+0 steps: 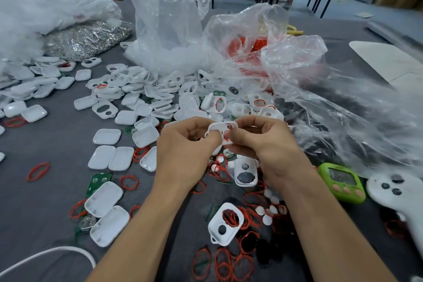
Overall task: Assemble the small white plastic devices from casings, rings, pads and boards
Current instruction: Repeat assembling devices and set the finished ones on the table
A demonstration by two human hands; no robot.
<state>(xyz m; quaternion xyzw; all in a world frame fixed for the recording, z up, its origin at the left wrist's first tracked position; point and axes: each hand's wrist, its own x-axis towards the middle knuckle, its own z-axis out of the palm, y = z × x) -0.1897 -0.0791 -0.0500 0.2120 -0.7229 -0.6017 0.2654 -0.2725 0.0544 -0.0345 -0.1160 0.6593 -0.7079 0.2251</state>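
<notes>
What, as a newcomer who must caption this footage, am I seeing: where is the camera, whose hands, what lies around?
No machine here: a person wears the camera on the head, so this single picture looks down at their own bare hands. The left hand and right hand together pinch one white casing with openings, a bit of red showing at it. On the grey table lie more casing shells, red rings, green boards and small white pads. Behind stand clear plastic bags; a green timer sits on the right.
</notes>
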